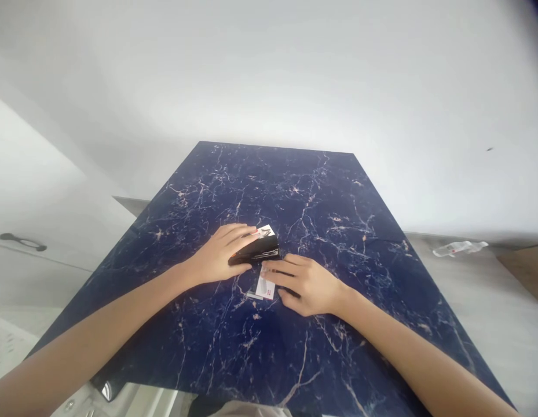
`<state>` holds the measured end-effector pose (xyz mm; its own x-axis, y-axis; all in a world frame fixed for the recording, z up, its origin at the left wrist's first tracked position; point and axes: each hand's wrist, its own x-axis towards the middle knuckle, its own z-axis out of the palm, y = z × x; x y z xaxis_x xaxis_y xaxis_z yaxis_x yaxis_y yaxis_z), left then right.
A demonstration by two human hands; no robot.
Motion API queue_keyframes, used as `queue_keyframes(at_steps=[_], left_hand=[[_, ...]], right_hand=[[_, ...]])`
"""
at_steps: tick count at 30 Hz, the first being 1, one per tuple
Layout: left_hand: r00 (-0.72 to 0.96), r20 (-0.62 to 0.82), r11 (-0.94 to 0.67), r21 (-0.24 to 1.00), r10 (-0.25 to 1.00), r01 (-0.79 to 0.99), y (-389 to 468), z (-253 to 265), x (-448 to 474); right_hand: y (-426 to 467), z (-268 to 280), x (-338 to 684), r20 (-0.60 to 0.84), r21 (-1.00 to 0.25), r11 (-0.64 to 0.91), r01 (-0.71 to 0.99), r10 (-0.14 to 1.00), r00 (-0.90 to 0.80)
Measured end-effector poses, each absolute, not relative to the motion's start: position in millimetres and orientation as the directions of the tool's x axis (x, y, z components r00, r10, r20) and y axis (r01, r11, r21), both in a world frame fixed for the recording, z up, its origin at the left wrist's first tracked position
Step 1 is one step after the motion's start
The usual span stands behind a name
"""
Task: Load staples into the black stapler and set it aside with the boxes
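Note:
Near the middle of the table, a small black object (255, 250) with a shiny metal strip, stapler-like in shape, lies sideways. My left hand (223, 249) is wrapped over it, fingers along the far side and thumb along the near side. Beyond the black object a white printed piece (266, 231) shows, partly under my left fingertips. On the near side lies a white card with red print (266, 289). Curled fingers of my right hand (312, 284) press on this card, with the thumb apart from it. Whether the two white pieces join beneath the black object is hidden.
The dark blue marbled table (269, 191) stands against a pale wall. On the floor at the right lie a crumpled clear plastic piece (460, 249) and a brown cardboard box (527, 269). A white cabinet with a dark handle (23, 241) is at the left.

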<state>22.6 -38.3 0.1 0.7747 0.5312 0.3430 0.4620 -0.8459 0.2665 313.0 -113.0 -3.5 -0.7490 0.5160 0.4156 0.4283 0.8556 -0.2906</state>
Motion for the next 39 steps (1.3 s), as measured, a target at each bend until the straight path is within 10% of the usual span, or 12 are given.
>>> queue_keyframes(at_steps=[18,29,34,39], left_hand=[[0.676,0.158,-0.661,0.455,0.72,0.597,-30.8,5.0,23.2],[0.715,0.265,-0.749,0.392,0.647,0.533,-33.6,1.0,18.8],[0.775,0.245,-0.801,0.337,0.582,0.495,-29.3,1.0,7.5],[0.794,0.269,-0.838,0.21,0.545,0.504,-22.2,4.5,-2.6]], right_hand=[[-116.9,-5.0,311.3,0.345,-0.317,0.77,0.553,0.637,-0.689],[-138.7,5.0,254.2,0.395,-0.095,0.806,0.585,0.57,-0.721],[-141.1,2.9,245.8,0.311,-0.174,0.742,0.647,0.665,-0.679],[-140.9,3.8,259.0,0.476,-0.506,0.748,0.43,0.657,-0.584]])
